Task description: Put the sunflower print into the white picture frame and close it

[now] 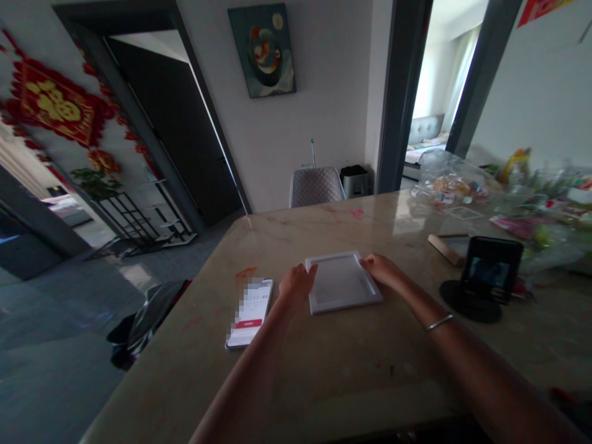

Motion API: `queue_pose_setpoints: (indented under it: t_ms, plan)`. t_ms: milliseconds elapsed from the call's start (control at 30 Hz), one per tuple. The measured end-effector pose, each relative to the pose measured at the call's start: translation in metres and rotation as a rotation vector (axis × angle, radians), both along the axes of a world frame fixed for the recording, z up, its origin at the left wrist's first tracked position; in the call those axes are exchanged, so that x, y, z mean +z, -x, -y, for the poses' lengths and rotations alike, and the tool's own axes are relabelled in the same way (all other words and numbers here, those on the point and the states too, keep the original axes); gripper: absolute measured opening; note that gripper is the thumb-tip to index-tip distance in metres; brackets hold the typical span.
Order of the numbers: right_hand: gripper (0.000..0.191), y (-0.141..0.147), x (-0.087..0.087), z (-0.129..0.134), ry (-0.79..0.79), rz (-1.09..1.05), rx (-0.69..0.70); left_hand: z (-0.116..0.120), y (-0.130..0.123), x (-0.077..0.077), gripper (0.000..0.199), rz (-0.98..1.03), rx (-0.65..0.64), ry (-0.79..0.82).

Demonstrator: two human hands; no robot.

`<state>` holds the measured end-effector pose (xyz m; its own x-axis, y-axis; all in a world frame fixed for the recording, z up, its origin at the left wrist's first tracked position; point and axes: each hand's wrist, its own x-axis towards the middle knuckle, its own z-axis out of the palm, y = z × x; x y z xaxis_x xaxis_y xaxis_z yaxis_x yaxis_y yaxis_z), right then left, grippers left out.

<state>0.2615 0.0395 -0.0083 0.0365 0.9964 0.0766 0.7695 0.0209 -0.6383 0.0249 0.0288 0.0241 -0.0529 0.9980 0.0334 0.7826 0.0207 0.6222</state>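
A flat white frame-like tray (345, 280) with a raised rim lies on the stone-topped table (342, 370), or just above it; I cannot tell which. My left hand (297, 280) grips its left edge, thumb over the rim. On the opposite side, my right hand (380, 269) pinches the upper right edge with closed fingers. A bracelet circles my right wrist. Left of my left forearm lies a phone (252, 314) with its screen lit.
A black stand with a small screen (490, 271) stands at the right, near a wooden-edged piece (446, 248). Plastic bags (456, 179) and packages crowd the far right. Behind the table are a quilted chair (317, 185) and a bin (355, 180).
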Motion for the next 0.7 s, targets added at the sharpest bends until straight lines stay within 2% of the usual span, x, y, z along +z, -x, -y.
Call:
queue_pose_setpoints:
  t_ms: [167,333,433,567,700]
  plan:
    - [0.035,0.001,-0.001,-0.002,0.042,-0.05,0.037,0.001,-0.005,-0.005,0.048,-0.272,-0.035,0.043]
    - [0.032,-0.002,0.001,-0.004,0.013,-0.157,0.006,-0.002,-0.006,-0.013,0.047,-0.231,-0.098,-0.033]
    - [0.03,-0.002,0.005,-0.003,-0.015,-0.304,0.003,-0.004,-0.006,-0.015,0.046,-0.173,-0.131,-0.074]
    - [0.041,0.006,0.018,0.002,-0.178,-0.658,0.012,-0.005,-0.01,-0.015,0.048,-0.105,-0.172,-0.049]
    - [0.056,0.019,0.031,0.013,-0.412,-0.971,0.125,0.0,-0.019,-0.014,0.044,0.029,-0.37,-0.001]
